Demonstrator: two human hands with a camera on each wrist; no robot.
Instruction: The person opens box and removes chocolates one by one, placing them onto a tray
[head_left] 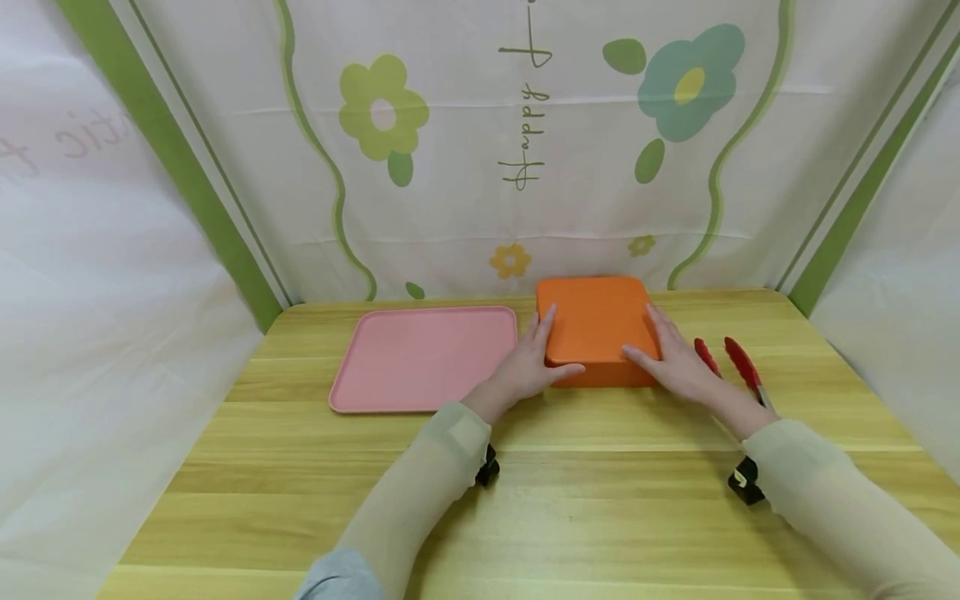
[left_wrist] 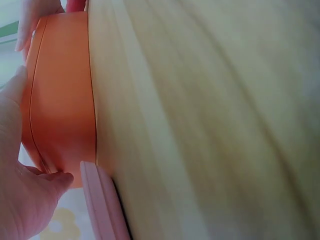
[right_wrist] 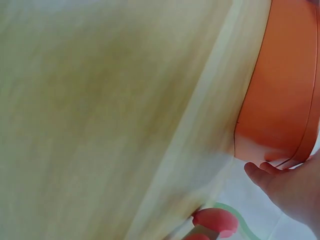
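An orange lidded box (head_left: 600,321) stands near the back of the table. A thin seam runs round it close to its top in both wrist views. My left hand (head_left: 522,367) touches its left side, thumb spread along the front and the other fingers fairly straight. On the opposite side, my right hand (head_left: 675,360) rests its fingers against the box, with the thumb at the front right of the top. The side face of the box (left_wrist: 65,95) sits flat on the wood in the left wrist view. Its contents are hidden.
A pink rectangular tray (head_left: 427,358) lies left of the box, close beside my left hand. Red-tipped tongs (head_left: 742,362) lie just right of my right hand, partly covered by the forearm. A flowered curtain (head_left: 450,200) hangs behind the table's back edge.
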